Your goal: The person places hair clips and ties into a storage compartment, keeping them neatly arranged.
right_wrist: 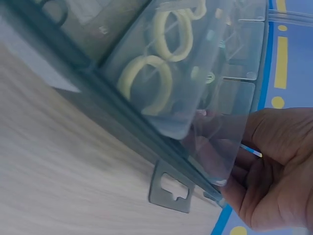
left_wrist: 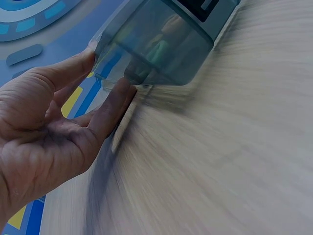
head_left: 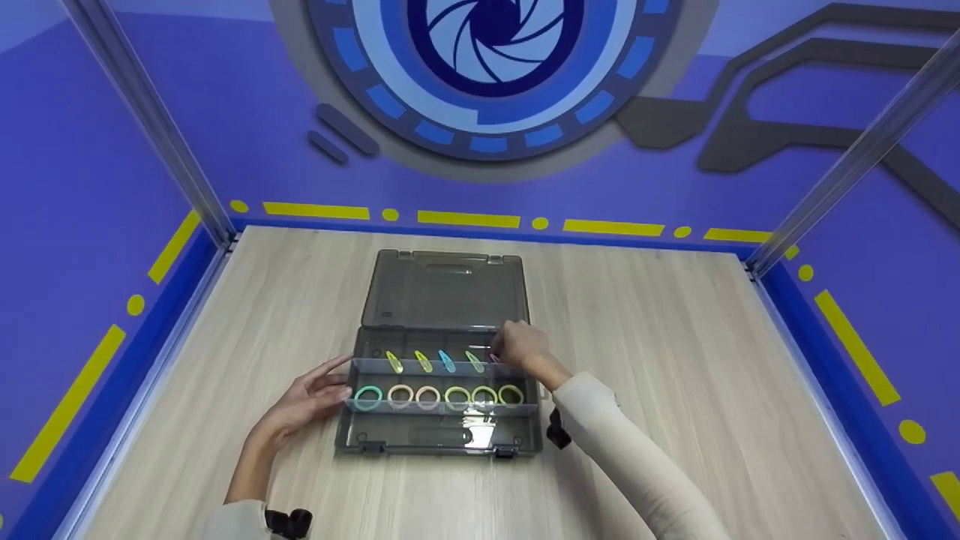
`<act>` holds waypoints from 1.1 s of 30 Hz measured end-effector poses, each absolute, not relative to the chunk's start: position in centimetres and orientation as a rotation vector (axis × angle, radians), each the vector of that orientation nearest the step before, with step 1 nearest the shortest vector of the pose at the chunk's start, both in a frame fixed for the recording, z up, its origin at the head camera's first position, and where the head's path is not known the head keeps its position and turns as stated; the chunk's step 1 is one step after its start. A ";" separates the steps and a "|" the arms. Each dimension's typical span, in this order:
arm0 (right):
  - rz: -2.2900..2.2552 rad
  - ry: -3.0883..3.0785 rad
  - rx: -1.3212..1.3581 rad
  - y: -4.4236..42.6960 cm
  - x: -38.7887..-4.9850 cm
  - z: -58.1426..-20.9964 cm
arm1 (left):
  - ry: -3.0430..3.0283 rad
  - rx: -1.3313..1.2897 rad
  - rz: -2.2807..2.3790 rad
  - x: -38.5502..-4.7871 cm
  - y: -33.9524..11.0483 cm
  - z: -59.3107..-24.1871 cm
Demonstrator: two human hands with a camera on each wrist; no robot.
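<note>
A grey see-through plastic case (head_left: 439,435) lies open on the table, split into rows by clear dividers. Snap hair clips in yellow, blue (head_left: 447,361) and green (head_left: 474,362) stand along the back row. Coloured hair rings (head_left: 368,397) fill the middle row. My left hand (head_left: 304,401) touches the case's left side, its fingers (left_wrist: 110,107) fairly straight against the corner. Over the right end of the back row, my right hand (head_left: 521,345) has curled fingers beside a pinkish-purple hair clip (head_left: 494,358) and appears to pinch it. A divider partly veils those fingertips in the right wrist view.
The case's lid (head_left: 446,289) lies folded back behind it. A hanging tab (right_wrist: 171,188) sticks out from the case's right side. Blue printed panels (head_left: 480,180) with metal posts (head_left: 855,157) enclose the wooden table (head_left: 660,360).
</note>
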State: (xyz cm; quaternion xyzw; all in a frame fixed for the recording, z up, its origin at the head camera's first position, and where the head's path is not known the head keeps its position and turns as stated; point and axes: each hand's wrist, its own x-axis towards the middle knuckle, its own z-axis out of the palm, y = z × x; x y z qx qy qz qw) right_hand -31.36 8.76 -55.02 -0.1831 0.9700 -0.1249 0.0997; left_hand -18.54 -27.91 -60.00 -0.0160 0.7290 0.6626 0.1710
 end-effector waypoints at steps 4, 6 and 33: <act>-0.355 2.911 -0.554 8.9 -31.2 -55.0 | 2.073 -0.035 1.885 -18.5 -27.8 -59.8; -0.364 2.916 -0.552 9.0 -31.2 -54.9 | 2.074 -0.021 1.879 -18.5 -27.8 -59.8; -1.055 2.597 -0.761 13.4 -29.6 -53.5 | 2.096 -0.045 1.883 -18.5 -27.7 -60.4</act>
